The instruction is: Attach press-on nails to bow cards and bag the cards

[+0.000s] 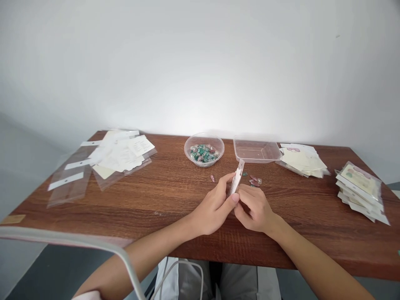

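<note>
Both hands meet over the middle of the wooden table point(150, 196). My left hand point(212, 206) pinches a small white card point(237, 177) held edge-on and upright. My right hand point(254, 208) is closed against the card's lower end, fingers curled on it. Just beyond the hands lie a few small pink and green pieces point(254, 181), and one more pink piece point(213, 178) lies to the left. A round clear bowl point(204, 149) holds several green and pink pieces.
An empty clear rectangular tub point(256, 150) stands right of the bowl. Cream cards point(303, 160) are piled beside it, and packed bags point(361, 191) are stacked at the far right. Clear sleeves and papers point(103, 160) spread over the left side. A white cable point(93, 243) crosses the near edge.
</note>
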A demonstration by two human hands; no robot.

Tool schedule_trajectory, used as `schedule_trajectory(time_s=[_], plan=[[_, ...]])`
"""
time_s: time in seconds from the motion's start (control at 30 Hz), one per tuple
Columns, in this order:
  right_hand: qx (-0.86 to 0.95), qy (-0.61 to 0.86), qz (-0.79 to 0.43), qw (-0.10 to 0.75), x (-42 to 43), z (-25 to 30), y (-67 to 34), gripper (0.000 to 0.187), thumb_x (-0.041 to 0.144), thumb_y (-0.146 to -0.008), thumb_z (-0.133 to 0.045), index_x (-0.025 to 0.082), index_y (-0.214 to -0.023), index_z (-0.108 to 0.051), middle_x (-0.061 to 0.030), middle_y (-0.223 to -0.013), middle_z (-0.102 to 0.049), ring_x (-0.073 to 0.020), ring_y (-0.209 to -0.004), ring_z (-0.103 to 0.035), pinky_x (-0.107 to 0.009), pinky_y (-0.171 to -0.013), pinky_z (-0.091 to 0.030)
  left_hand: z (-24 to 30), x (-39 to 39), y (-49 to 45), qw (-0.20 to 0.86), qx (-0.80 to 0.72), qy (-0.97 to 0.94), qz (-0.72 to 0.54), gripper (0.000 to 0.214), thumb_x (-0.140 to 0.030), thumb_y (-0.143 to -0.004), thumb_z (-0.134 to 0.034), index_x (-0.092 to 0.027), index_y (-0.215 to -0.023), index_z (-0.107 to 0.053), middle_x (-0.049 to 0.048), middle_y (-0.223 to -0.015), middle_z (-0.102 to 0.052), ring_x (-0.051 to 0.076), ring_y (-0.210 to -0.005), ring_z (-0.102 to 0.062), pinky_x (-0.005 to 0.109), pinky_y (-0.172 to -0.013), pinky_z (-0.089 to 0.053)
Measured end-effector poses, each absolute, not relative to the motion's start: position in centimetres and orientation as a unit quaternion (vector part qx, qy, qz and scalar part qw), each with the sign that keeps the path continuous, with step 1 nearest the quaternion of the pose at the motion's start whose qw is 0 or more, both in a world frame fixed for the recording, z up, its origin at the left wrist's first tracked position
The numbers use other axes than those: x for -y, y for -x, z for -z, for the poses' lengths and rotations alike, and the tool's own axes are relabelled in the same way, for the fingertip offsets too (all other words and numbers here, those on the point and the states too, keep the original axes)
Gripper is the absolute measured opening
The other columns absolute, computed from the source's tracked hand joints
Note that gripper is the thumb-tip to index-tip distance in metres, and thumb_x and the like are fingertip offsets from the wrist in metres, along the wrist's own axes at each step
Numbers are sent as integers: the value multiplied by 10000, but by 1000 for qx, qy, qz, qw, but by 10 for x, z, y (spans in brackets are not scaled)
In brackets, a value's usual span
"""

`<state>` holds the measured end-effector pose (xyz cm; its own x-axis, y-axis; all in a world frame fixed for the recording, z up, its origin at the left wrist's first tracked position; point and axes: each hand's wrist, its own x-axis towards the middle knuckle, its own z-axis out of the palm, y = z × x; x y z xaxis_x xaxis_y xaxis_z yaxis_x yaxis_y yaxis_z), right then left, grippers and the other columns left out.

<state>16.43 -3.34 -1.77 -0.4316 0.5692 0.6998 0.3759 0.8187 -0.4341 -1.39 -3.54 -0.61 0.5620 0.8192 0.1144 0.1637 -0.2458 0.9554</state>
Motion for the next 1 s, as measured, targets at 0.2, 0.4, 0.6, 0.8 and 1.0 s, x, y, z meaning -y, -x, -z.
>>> schedule_trajectory(time_s=[0.2, 0.4, 0.6, 0.8, 1.0], plan=[[841, 289, -123, 441, 35, 22, -163, 188, 111, -935, -475, 244, -802, -466, 4, -674, -564, -166, -614, -512, -302, -573, -421, 7, 36, 12, 524, -337, -702, -344, 519, -509, -1099, -357, -197, -1514, -345, 163, -1508, -545, 284, -1379, -538, 473, -1175, -403], [829, 310, -186, 427, 36, 21, -163, 169, 142, -954, -479, 240, -816, -472, 1, -694, -582, -160, -619, -532, -291, -575, -419, 9, 37, 13, 485, -343, -728, -342, 585, -497, -1095, -368, -187, -1586, -295, 191, -1576, -501, 312, -1418, -514, 519, -1204, -377], [829, 298, -185, 435, 36, 23, -160, 168, 106, -917, -495, 240, -817, -476, 13, -674, -580, -149, -588, -514, -274, -564, -411, 10, 34, 16, 548, -308, -706, -327, 617, -512, -1090, -396, -268, -1650, -313, 97, -1700, -382, 300, -1536, -395, 500, -1292, -263], [834, 287, -179, 436, 39, 26, -158, 173, 89, -877, -502, 241, -799, -475, -3, -682, -608, -164, -615, -546, -285, -594, -431, 8, 37, 12, 541, -317, -701, -339, 710, -613, -1066, -363, -166, -1617, -339, 185, -1643, -437, 337, -1508, -420, 526, -1238, -341], [825, 294, -193, 442, 41, 21, -157, 219, 98, -907, -499, 241, -753, -435, 25, -638, -544, -140, -587, -496, -272, -596, -399, 4, 38, 11, 551, -299, -695, -352, 733, -627, -1071, -306, -118, -1598, -342, 203, -1466, -576, 297, -1363, -549, 456, -1165, -408]])
